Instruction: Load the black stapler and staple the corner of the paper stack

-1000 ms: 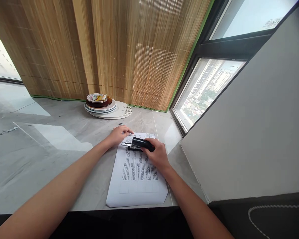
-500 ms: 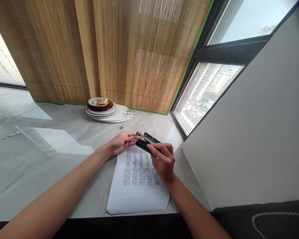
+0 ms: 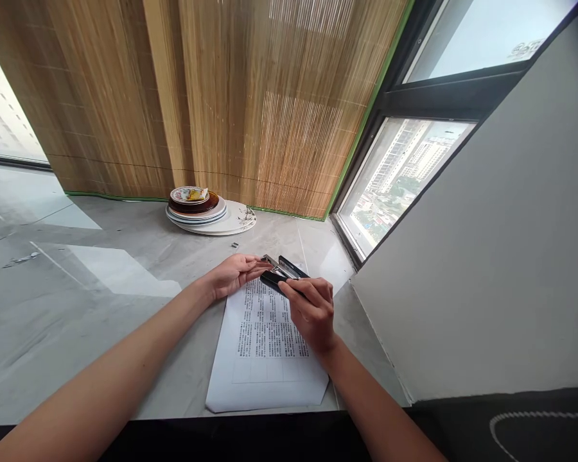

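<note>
My right hand (image 3: 313,314) grips a black stapler (image 3: 273,281) that is spread open, its metal rail showing between the two black halves. My left hand (image 3: 234,273) is at the stapler's front end, with thumb and fingertips closed at the tip of the metal rail. Whether anything small is between those fingertips is too fine to make out. Below the stapler lies a stack of printed paper (image 3: 264,394), its upper part partly covered by both hands. Just beyond my left hand, small grey pieces that look like staple strips (image 3: 234,244) rest on the counter.
Several stacked plates (image 3: 197,217) stand at the back on the grey counter (image 3: 101,340), with a small yellow packet (image 3: 203,194) on top. A bamboo blind (image 3: 212,96) hangs behind them. A window (image 3: 399,173) and a white wall (image 3: 486,269) bound the right side.
The stapler and my right hand have shifted slightly to the left. My left hand stays at the stapler's front end, nearly still. The paper has not moved.
</note>
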Demonstrator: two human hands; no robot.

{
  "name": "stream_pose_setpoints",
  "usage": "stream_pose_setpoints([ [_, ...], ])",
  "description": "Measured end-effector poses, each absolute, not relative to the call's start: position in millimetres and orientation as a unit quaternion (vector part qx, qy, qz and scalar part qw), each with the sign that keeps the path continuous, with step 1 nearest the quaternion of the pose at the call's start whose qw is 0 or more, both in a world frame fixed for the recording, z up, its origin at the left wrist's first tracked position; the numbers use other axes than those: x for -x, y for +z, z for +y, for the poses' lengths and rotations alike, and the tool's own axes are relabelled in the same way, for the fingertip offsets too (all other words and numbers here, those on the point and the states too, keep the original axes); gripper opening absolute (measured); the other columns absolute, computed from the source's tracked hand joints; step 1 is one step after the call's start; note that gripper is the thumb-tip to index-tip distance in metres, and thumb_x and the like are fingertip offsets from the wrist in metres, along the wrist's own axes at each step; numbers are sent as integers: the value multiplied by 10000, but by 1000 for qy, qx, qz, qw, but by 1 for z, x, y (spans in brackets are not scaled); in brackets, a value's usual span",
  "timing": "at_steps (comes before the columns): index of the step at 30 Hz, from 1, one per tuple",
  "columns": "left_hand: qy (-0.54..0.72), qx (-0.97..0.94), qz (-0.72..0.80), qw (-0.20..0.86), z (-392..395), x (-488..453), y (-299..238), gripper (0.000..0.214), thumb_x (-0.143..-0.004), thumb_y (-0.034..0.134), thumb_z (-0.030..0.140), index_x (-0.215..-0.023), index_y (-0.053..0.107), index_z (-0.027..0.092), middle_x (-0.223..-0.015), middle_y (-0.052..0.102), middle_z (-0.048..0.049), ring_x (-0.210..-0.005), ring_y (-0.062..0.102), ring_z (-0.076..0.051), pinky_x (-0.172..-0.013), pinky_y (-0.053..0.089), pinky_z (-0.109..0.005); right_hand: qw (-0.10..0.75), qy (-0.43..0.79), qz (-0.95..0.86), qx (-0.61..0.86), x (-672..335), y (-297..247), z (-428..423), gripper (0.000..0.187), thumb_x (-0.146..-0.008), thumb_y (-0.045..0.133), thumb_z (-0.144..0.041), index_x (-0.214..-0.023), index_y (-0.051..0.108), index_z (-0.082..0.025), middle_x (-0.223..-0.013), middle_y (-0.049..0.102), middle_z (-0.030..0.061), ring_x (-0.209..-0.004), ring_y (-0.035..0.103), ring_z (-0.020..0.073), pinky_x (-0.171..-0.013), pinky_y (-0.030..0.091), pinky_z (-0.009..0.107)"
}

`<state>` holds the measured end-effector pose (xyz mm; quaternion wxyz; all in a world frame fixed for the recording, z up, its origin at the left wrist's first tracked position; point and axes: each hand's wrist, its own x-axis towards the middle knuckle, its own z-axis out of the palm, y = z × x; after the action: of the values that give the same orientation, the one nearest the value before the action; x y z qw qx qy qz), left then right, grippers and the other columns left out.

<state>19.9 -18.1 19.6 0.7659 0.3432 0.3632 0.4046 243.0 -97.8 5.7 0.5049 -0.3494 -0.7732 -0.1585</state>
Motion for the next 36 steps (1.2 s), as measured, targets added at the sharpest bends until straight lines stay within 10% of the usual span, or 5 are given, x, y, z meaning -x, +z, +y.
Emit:
stream_pose_setpoints([
  [20,488,-334,415,692,-15,-23,22,229,-1026,516,75,-955,732,40,-1108,770,-198,-1008,769,-189,-974,602,-241,589,22,-662,462,-246,17,-92,226,-903,663,-130,-1088,707,-253,-990,675,55,-938,635,240,-807,556,387],
  [28,612,-419,410,531,-11,-15,19,276,-861,814,361,-1008,788,129,-1057,776,-118,-726,717,-131,-640,592,-227,526,213,-667,483,-240,14,-86,237,-838,670,-163,-1063,694,-233,-1037,683,36,-952,654,228,-827,523,352],
  [36,579,-578,310,485,-22,-17,23,263,-761,893,399,-860,818,168,-761,662,-33,-532,455,-60,-441,321,-202,508,158,-691,489,-244,14,-86,203,-858,704,-202,-1058,697,-240,-1069,698,65,-1046,615,277,-832,530,402],
])
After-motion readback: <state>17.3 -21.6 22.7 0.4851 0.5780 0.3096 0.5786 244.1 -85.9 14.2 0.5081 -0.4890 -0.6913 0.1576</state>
